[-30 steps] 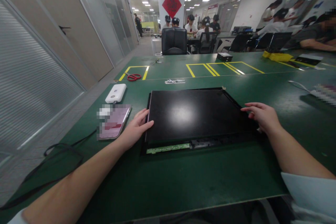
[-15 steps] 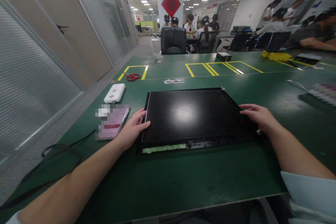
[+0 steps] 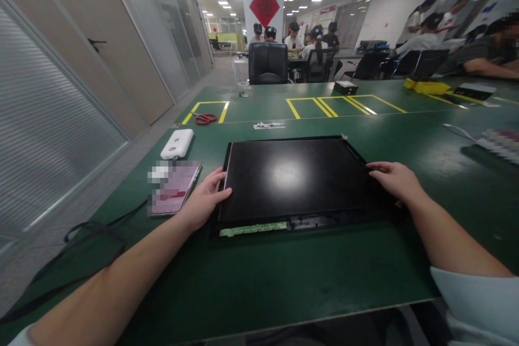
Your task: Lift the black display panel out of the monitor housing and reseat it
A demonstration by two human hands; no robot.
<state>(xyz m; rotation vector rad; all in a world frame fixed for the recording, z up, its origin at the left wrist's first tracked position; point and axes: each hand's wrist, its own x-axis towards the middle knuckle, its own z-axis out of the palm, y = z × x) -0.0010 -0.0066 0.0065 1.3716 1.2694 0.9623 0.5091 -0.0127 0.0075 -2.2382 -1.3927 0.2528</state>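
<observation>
A black flat display panel [image 3: 292, 178] lies face up in a thin black frame in front of me, a bright glare spot on its surface. Along its near edge runs a narrow green circuit board [image 3: 253, 228], left of a dark strip. My left hand [image 3: 207, 198] grips the panel's left edge, thumb on top and fingers round the side. At the right edge my right hand [image 3: 394, 179] pinches the rim between thumb and fingers. The undersides of both grips are hidden.
On the left are a white power bank [image 3: 177, 144], a phone [image 3: 174, 189] and a black strap [image 3: 97, 227]. Beyond the panel lie red-handled scissors [image 3: 205, 119] and small white pieces [image 3: 268, 125]. Yellow tape [image 3: 300, 108] marks the green table [image 3: 259, 275]. People sit farther back.
My right hand has shifted slightly left along the panel's right edge. My left hand and the panel look almost unmoved.
</observation>
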